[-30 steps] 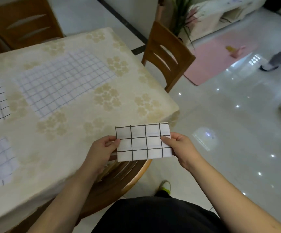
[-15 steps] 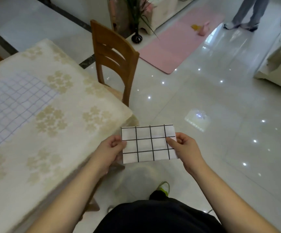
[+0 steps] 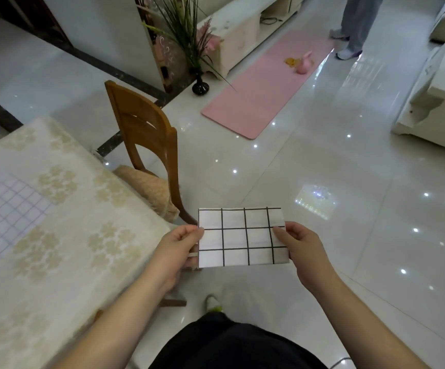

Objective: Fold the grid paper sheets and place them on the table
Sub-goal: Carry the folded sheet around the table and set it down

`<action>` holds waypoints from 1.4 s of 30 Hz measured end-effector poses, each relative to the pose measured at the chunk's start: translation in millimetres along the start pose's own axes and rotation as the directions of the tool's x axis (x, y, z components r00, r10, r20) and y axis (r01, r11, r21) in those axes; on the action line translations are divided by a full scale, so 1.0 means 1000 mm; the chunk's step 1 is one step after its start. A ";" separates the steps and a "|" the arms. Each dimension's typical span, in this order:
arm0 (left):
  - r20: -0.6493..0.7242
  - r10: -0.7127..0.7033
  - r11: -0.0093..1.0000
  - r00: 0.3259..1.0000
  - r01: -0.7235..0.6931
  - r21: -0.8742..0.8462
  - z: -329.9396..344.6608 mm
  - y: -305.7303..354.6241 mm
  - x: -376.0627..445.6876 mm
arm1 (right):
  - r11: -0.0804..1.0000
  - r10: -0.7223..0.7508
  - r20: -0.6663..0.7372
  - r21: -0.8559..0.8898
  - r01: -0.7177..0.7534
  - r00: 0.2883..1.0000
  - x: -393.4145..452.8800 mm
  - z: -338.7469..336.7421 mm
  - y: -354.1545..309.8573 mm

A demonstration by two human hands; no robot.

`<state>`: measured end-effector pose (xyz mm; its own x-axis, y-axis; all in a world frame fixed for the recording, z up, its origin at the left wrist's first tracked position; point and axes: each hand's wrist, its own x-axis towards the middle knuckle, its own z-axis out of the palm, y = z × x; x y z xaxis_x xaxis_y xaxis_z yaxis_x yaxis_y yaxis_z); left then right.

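Pinching the folded grid paper (image 3: 242,237) by its short edges, left hand (image 3: 180,246) and right hand (image 3: 300,247) hold it taut — probably checking the fold — just right of the table (image 3: 64,235), over the floor.

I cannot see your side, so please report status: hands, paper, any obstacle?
Left hand and right hand pinch folded grid paper by its side edges. Paper held over floor, right of table. Nothing between.

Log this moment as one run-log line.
left hand: pinches left edge | right hand: pinches right edge | folded black-grid white paper: held over floor, right of beige floral-cloth table | placement: not yet done
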<state>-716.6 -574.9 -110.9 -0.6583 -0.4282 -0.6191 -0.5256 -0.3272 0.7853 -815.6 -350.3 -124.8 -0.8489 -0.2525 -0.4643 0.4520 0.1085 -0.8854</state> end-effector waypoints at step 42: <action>-0.281 0.093 0.994 0.955 -0.104 -0.024 0.079 0.319 0.385 | 0.985 -0.003 0.263 -0.166 0.048 0.965 0.503 0.084 -0.282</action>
<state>-1180.6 -777.4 -99.5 -0.5260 -0.6762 -0.5158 -0.4416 -0.3011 0.8452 -1347.4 -588.5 -107.3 -0.7484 -0.4968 -0.4394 0.3587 0.2541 -0.8982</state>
